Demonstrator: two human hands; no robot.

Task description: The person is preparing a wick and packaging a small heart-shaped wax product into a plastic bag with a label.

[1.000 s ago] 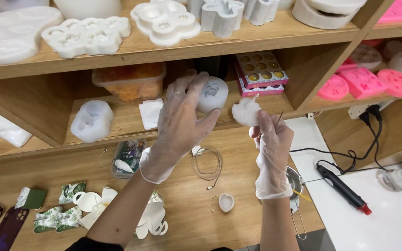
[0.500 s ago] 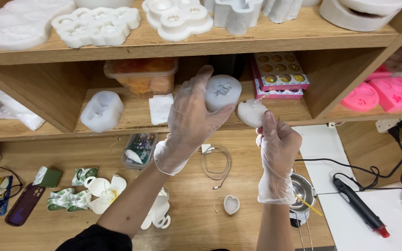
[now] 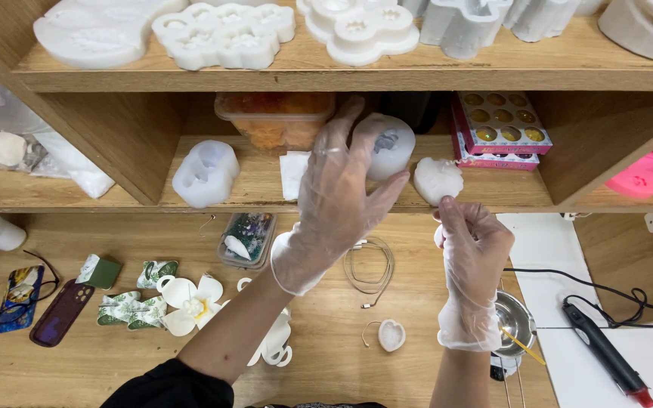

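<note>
My left hand [image 3: 339,196], in a clear plastic glove, is raised at the lower shelf and grips a round white silicone mould [image 3: 391,146] between thumb and fingers. My right hand [image 3: 471,249], also gloved, is closed and holds up a small white wax piece [image 3: 438,180] just right of the mould, in front of the shelf edge. The two objects are close but apart.
Another white mould [image 3: 205,172], a folded tissue [image 3: 294,173], a tub of orange bits [image 3: 275,117] and pink trays [image 3: 502,128] sit on the lower shelf. Large white moulds [image 3: 224,32] line the top shelf. Below lie a cable [image 3: 368,266], heart mould [image 3: 391,334], metal pot [image 3: 515,322], black tool [image 3: 608,355].
The view shifted left, so the shelf slid right in frame. My left hand took hold of the round mould and both hands stay raised together at the shelf.
</note>
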